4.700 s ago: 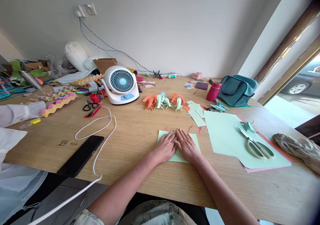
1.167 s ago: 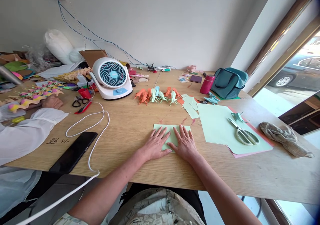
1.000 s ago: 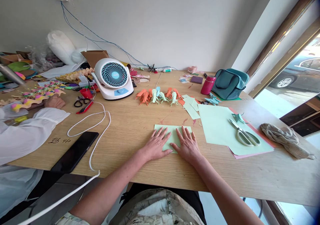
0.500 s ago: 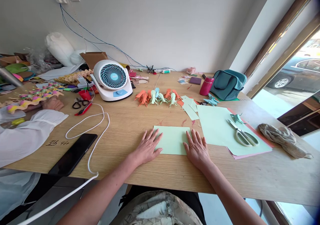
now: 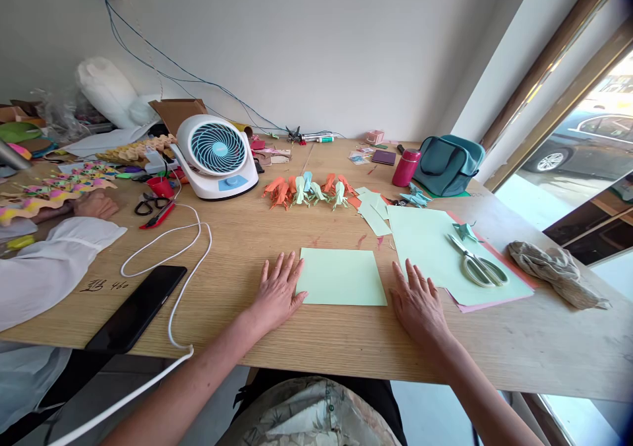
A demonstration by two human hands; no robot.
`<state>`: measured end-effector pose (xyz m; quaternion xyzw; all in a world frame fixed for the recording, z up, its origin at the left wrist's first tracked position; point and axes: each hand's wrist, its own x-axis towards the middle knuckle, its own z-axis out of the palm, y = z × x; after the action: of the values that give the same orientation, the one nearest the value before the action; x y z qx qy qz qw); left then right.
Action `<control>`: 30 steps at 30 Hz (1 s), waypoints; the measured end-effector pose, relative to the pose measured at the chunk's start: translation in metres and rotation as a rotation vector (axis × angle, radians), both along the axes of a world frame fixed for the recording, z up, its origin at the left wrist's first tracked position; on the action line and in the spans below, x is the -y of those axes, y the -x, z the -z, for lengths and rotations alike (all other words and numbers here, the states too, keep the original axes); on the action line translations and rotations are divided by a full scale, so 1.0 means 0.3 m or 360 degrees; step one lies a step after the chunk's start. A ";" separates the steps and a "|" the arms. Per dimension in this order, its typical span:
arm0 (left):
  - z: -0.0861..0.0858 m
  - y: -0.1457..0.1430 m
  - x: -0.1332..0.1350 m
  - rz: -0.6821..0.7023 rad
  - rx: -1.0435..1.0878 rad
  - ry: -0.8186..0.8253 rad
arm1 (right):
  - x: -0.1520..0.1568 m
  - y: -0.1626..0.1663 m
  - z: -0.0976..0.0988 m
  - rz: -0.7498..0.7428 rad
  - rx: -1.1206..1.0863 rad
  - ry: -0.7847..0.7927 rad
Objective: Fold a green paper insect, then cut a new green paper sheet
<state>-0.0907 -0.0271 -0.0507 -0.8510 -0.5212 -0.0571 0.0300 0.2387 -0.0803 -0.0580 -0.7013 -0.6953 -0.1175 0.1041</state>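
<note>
A pale green rectangular sheet of paper [image 5: 343, 277] lies flat on the wooden table in front of me. My left hand [image 5: 277, 293] rests flat with fingers spread just off its left edge, the thumb close to that edge. On the other side, my right hand [image 5: 420, 304] lies open on the table, apart from the sheet's right edge. Its fingertips are near a larger stack of green paper [image 5: 418, 238], where scissors [image 5: 479, 264] and a folded green paper figure [image 5: 465, 232] lie. Neither hand holds anything.
Orange, green and blue folded paper figures [image 5: 309, 191] stand beyond the sheet, beside small green paper pieces [image 5: 373, 210]. A fan [image 5: 217, 156], phone [image 5: 138, 307] and white cable [image 5: 171, 327] are left. A co-worker's sleeve [image 5: 64, 261] reaches in. A pink bottle [image 5: 407, 167] and teal bag [image 5: 449, 164] stand right.
Both hands have moved outward off the green sheet, the left one leftward and the right one rightward. The whole sheet now shows. The view has shifted slightly.
</note>
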 end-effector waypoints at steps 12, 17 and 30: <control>-0.041 -0.075 0.052 0.0499 0.0095 0.0092 | 0.086 0.020 -0.078 -0.0700 -0.0362 0.0169; -0.033 -0.074 0.057 0.0532 0.0033 0.0252 | 0.060 0.024 -0.050 -0.0869 -0.0154 0.0059; -0.034 -0.098 0.043 0.0464 0.0026 0.0162 | 0.020 0.060 -0.047 -0.1026 -0.0083 -0.0168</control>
<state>-0.0613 -0.0400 -0.0404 -0.9175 -0.3947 -0.0413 -0.0262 0.2207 -0.0863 -0.0440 -0.4415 -0.8716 -0.0963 0.1898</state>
